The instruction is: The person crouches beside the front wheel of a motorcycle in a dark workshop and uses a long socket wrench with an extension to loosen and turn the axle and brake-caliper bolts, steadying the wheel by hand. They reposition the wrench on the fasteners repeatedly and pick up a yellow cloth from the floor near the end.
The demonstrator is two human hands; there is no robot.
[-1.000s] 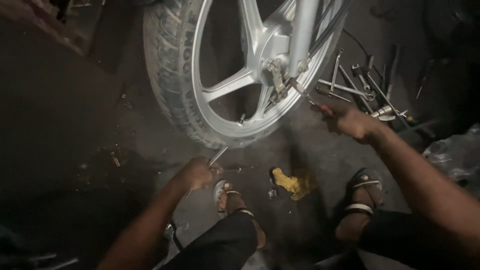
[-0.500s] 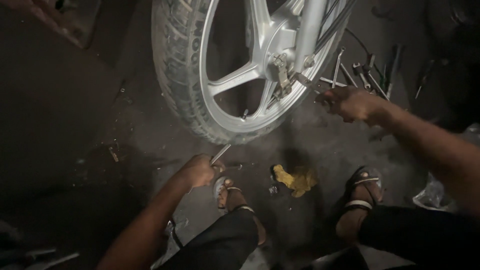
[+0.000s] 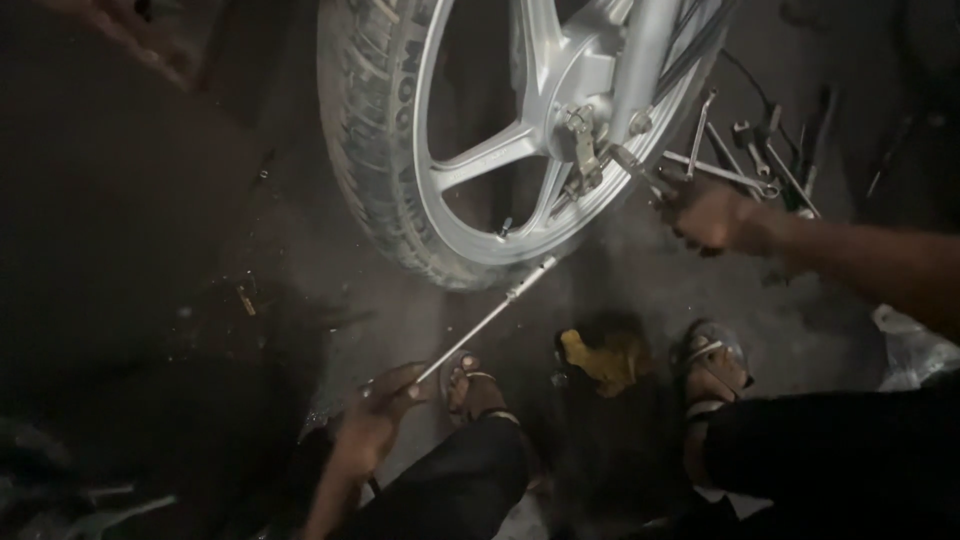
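A motorcycle wheel (image 3: 500, 150) with a black tyre and silver spoked rim hangs over the dark floor. My left hand (image 3: 385, 405) grips the near end of a long thin metal rod (image 3: 490, 318) that points up toward the rim's lower edge. My right hand (image 3: 710, 212) is closed around a tool (image 3: 640, 168) set against the nut by the axle and silver fork leg (image 3: 645, 60). My two sandalled feet (image 3: 475, 385) rest on the ground below the wheel.
Several spanners and sockets (image 3: 750, 150) lie scattered on the floor behind my right hand. A crumpled yellow rag (image 3: 600, 355) sits between my feet. A pale plastic bag (image 3: 915, 350) is at the right edge. The left side is dark.
My left hand drew back toward me with the rod, so more of its length shows. My right hand stayed at the axle. The view shifted closer to the wheel.
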